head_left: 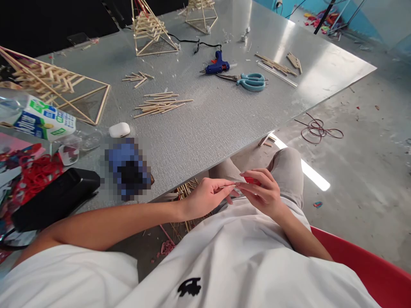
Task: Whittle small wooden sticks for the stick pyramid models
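Over my lap, my left hand (205,196) and my right hand (261,192) meet fingertip to fingertip. My left thumb and forefinger are pinched together, and my right fingers close from the other side. Something thin and small seems to lie between them, but its kind is hidden. A red patch (252,180) shows behind the right fingers; I cannot tell whether it is held or is part of the seat. On the table beyond lie a pile of thin wooden sticks (160,103), a blue glue gun (218,65) and scissors with light blue handles (252,81).
Stick-built pyramid frames (154,32) stand along the table's (199,128) far side. At left are a plastic bottle (48,119), a white earbud case (119,129), a black case (54,199) and red cord (40,169). More sticks (276,64) lie at right. A cord (317,130) coils on the floor.
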Motion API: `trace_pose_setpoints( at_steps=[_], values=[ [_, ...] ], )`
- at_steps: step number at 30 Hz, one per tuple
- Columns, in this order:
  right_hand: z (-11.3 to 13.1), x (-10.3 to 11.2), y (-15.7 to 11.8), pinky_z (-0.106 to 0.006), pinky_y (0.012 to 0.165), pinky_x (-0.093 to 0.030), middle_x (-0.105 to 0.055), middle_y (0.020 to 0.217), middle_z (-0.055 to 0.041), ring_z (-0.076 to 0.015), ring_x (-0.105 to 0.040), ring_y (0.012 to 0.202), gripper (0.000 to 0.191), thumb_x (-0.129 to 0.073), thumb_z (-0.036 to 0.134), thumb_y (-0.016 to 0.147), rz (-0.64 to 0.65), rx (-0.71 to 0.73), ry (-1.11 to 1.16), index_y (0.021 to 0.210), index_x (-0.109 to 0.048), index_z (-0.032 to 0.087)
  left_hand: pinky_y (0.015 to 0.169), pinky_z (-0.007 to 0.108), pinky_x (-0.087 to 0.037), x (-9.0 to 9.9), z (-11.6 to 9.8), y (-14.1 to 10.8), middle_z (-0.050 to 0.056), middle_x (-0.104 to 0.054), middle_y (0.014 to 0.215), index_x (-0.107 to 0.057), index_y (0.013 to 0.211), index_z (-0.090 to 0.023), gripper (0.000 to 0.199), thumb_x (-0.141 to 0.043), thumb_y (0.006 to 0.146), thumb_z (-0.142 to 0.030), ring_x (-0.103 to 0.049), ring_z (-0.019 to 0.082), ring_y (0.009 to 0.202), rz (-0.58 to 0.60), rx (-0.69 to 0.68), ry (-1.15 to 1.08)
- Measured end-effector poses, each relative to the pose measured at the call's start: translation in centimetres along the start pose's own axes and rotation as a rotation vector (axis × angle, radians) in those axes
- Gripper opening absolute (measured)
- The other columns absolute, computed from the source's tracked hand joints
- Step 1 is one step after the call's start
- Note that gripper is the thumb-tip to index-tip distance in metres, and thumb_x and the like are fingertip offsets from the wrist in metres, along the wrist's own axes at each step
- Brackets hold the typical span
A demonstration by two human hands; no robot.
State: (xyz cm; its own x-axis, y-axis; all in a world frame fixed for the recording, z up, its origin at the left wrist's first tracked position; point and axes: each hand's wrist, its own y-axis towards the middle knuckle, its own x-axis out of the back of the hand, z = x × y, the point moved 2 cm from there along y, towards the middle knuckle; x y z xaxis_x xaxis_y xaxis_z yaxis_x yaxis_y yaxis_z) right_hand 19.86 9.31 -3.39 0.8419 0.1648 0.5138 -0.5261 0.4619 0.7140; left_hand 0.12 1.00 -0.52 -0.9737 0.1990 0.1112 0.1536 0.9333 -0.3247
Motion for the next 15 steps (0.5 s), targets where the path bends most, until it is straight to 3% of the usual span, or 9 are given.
trace_pose_setpoints(
  at_steps=[2,7,10,15],
  values=[
    [-0.1,0.1,-0.1,-0.041,0.083,-0.063,-0.079,0.116,-0.0062,-0.0238,-0.070,0.098,0.029,-0.074,0.015,0.096,-0.011,0.042,0.007,0.115,-0.081,0.036,0.066,0.025,-0.054,0.0,-0.1,-0.1,0.008,-0.083,0.099,-0.080,0.124,-0.016,0.039,-0.059,0.104,-0.043,-0.073,0.017,0.079,-0.005,-0.011,0.028],
    [0.1,-0.1,-0.8,-0.044,0.088,-0.063,-0.080,0.123,-0.0032,-0.0257,-0.071,0.104,0.029,-0.075,0.019,0.097,0.088,-0.006,-0.057,0.118,-0.081,0.039,0.054,0.023,-0.045,0.0,-0.4,-0.4,0.002,-0.078,0.078,-0.082,0.114,-0.015,0.038,-0.056,0.105,-0.041,-0.057,0.011,0.055,-0.044,-0.060,0.208],
    [0.6,-0.3,-1.4,-0.043,0.088,-0.062,-0.079,0.130,-0.0012,-0.0261,-0.072,0.109,0.033,-0.072,0.017,0.099,0.150,0.023,-0.151,0.124,-0.077,0.037,0.060,0.024,-0.050,0.0,-0.2,-0.2,0.004,-0.079,0.081,-0.082,0.114,-0.015,0.037,-0.056,0.105,-0.040,-0.064,0.013,0.062,-0.047,-0.033,0.180],
    [0.0,-1.0,-2.8,-0.041,0.086,-0.063,-0.080,0.130,0.0003,-0.0255,-0.074,0.111,0.034,-0.069,0.015,0.101,0.154,0.087,-0.167,0.128,-0.075,0.035,0.078,0.031,-0.059,-0.1,0.1,0.2,0.010,-0.083,0.102,-0.082,0.114,-0.015,0.038,-0.062,0.102,-0.045,-0.075,0.019,0.082,-0.011,0.019,-0.069]
  ],
)
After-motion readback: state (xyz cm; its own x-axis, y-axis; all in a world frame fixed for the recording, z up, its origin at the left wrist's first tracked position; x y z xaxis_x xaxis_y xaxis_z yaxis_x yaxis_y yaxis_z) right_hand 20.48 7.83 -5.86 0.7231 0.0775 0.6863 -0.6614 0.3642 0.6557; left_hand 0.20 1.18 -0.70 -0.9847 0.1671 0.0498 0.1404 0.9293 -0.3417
